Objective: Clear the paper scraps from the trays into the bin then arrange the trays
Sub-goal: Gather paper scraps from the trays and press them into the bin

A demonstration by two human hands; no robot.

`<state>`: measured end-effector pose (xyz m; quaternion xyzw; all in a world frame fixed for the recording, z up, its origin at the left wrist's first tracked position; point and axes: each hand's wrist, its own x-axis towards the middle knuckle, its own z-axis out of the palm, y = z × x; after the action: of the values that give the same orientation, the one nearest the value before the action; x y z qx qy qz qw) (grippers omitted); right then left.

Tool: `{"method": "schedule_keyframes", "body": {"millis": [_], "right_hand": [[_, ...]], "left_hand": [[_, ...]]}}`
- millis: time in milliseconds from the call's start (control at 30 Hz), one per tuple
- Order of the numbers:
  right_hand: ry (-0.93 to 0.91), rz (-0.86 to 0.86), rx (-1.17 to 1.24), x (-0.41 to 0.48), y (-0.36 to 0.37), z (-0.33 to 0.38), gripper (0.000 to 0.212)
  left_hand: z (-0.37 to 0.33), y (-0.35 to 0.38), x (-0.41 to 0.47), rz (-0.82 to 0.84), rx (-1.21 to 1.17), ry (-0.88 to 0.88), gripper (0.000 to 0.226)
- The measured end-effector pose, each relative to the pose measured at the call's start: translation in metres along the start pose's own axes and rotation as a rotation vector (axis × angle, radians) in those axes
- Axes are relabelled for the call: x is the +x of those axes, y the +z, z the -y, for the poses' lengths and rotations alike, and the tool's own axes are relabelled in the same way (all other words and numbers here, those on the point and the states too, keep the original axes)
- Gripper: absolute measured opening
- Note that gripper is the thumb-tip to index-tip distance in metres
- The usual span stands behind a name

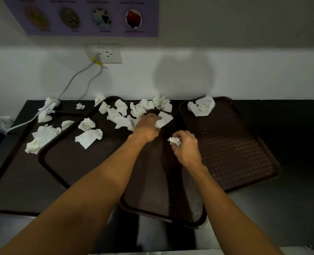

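Three dark brown trays lie on a black counter: a left tray [14,181], a middle tray [75,162] set at an angle over it, and a right tray [235,153]. Several crumpled white paper scraps [121,115] cover the far part of the middle tray, and more scraps [42,137] lie on the left tray. One large crumpled scrap [202,105] sits at the right tray's far corner. My left hand [147,126] reaches into the pile and grips a white scrap [164,119]. My right hand [185,148] holds a small balled scrap [175,141] above the middle tray.
A wall socket [104,54] holds a plug, and its grey cable [64,92] runs down across the counter's far left corner. A purple poster [90,15] hangs above. The middle tray's near corner [189,221] overhangs the counter's front edge. No bin is in view.
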<state>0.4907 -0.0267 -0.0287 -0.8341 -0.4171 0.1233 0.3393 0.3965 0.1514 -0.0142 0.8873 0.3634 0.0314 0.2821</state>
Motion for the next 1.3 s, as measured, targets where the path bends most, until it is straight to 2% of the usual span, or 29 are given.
{"method": "schedule_keyframes", "body": {"millis": [100, 233, 600, 800, 1300], "right_hand": [[0.023, -0.008, 0.020, -0.004, -0.005, 0.000, 0.030], [0.050, -0.017, 0.039, -0.011, -0.011, -0.003, 0.029], [0.042, -0.070, 0.155, -0.027, -0.007, 0.021, 0.032], [0.014, -0.083, 0.262, -0.044, 0.005, 0.060, 0.025], [-0.122, 0.026, 0.412, -0.167, 0.082, 0.197, 0.015]], "left_hand": [[0.004, 0.010, 0.004, 0.059, 0.105, 0.028, 0.054], [0.010, 0.020, 0.000, -0.010, 0.119, 0.066, 0.042], [0.014, -0.004, -0.082, -0.300, -0.270, -0.037, 0.032], [0.034, -0.021, -0.140, -0.371, -0.444, -0.115, 0.025], [0.120, -0.074, -0.331, -0.544, -0.515, -0.172, 0.017]]}}
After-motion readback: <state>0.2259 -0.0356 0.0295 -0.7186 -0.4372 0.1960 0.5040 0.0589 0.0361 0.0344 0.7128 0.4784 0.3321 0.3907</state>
